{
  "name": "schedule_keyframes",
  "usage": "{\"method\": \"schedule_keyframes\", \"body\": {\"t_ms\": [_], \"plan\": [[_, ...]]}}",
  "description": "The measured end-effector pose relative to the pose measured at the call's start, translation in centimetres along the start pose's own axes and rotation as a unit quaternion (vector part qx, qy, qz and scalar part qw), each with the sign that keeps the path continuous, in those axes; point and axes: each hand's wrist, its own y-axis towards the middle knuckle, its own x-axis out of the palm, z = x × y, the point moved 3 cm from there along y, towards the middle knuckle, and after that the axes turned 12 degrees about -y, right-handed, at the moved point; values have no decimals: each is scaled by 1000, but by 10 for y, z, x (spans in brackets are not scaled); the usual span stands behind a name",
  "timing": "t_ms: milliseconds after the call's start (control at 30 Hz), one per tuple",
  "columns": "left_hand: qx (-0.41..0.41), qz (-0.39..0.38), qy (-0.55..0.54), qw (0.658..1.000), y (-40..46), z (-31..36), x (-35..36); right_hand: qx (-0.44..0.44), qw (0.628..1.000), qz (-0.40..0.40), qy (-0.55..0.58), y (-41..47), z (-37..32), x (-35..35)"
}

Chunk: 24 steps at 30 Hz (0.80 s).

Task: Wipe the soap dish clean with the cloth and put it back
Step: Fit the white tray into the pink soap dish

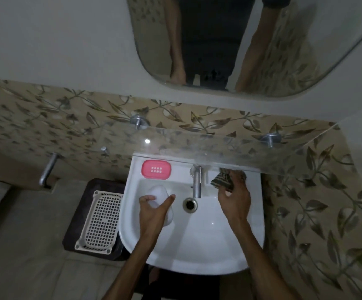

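We look down on a white basin (208,241) fixed against a leaf-patterned tiled wall (46,118). Its bowl is broad and open in front of the drain (190,204), while the back ledge is narrow and roofed by a glass shelf (219,148) that juts out over the tap (197,180), so the room above that ledge is tight. A mirror (240,50) hangs higher on the wall. To the left of the basin, lower down, a cream perforated tray (99,221) lies on a dark stand (76,224), and a metal bar (48,169) sticks out from the wall beyond it.

On the ledge right of the tap, our right hand (234,200) reaches under the shelf edge and its fingertips pinch a dark striped cloth (223,180).

Our left hand (154,211) hovers over the bowl's left side, thumb and fingers curled around a white oval piece (161,193), which seems to be part of the soap dish; its far end shows past the fingers.

A pink soap dish tray (156,169) with a grid of small holes sits flat on the ledge's left corner, apart from both hands.
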Motion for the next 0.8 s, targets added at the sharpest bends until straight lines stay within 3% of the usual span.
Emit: {"method": "schedule_keyframes", "body": {"t_ms": [67, 133, 267, 333, 500, 567, 700, 800], "plan": [[2, 1, 12, 1000, 4, 3, 1, 43, 991, -14, 129, -43, -31, -20], [8, 2, 20, 1000, 10, 5, 0, 41, 968, -119, 216, -78, -68, -19], [8, -21, -11, 1000, 14, 10, 0, 60, 886, -324, 326, -108, -115, 16], [-11, -36, -59, 998, 17, 11, -7, 73, 875, -334, 344, -109, -125, 25], [0, -68, -85, 994, 26, 10, -28, 54, 890, -322, 318, -106, -139, 35], [6, -60, -130, 990, 31, 7, -35, 92, 877, -328, 338, -103, -143, 41], [-29, -36, -306, 951, 50, 0, -52, 178, 835, -360, 377, -86, -148, 50], [-53, -56, -375, 924, 67, -11, -61, 204, 828, -368, 370, -71, -150, 59]]}}
